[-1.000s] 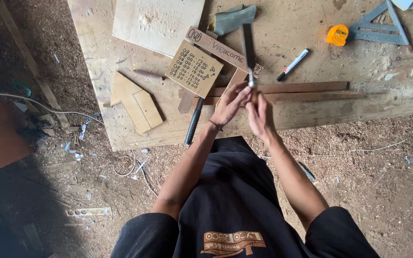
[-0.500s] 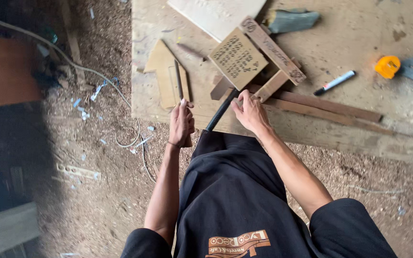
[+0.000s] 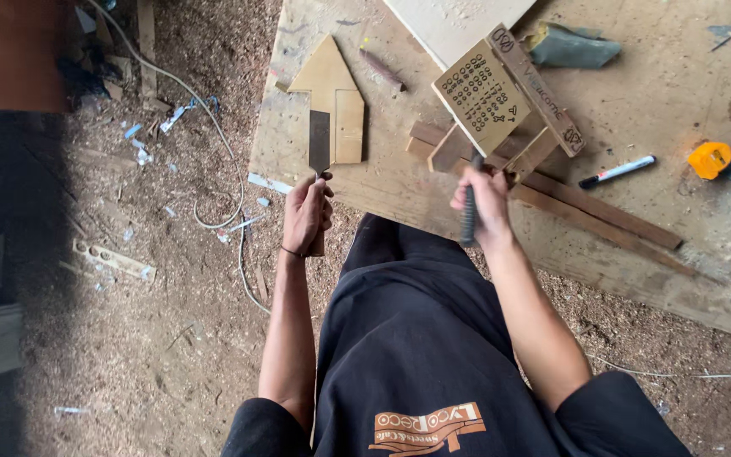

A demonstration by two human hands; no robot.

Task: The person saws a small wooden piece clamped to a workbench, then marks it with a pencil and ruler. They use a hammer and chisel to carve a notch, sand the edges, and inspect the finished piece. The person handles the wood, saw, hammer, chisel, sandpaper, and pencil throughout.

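Left hand (image 3: 306, 213) grips flat chisel (image 3: 320, 152), handle hidden; right hand (image 3: 486, 203) fisted around dark-handled tool (image 3: 469, 216), head hidden beside perforated board (image 3: 484, 95).

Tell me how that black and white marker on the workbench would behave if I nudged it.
The marker looks round and slim, so it would probably roll on the workbench. It seems light and stiff, easy to pinch. It lies clear of the wood strips, so little would stop it.

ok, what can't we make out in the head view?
- Left hand: its fist hides the handle of the flat blade tool.
- Right hand: the working end of the dark ribbed handle is hidden behind the fingers.
- Orange tape measure: the grey tool beside it is cut by the right edge.
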